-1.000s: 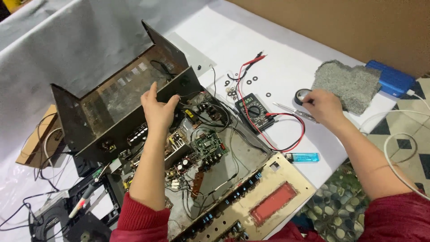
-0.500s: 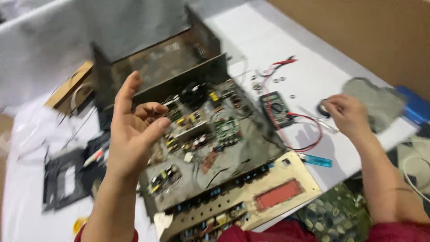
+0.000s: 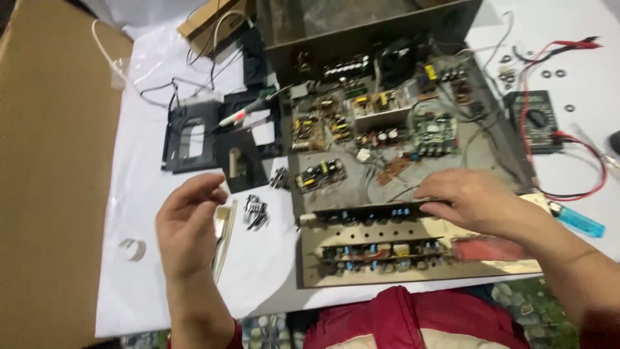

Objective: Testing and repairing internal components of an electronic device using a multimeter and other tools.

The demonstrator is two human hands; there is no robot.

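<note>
Bare forearms, red garment (image 3: 413, 320)

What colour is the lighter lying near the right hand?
The lighter is light blue, seen in the head view, beside the right hand.

Looks like a makeshift electronics repair spot set up at home rather than a fitted workshop. Shown by an opened amplifier chassis (image 3: 387, 129) packed with circuit boards on a desk (image 3: 148, 258) covered in white sheeting, a multimeter (image 3: 533, 119) with red and black leads near the right edge, loose washers (image 3: 555, 73) toward the far right corner, a soldering iron (image 3: 248, 110) and black plastic panels (image 3: 194, 136) toward the left, cardboard (image 3: 51, 181) along the left edge, patterned floor tiles (image 3: 536, 310) below the near edge.
</note>
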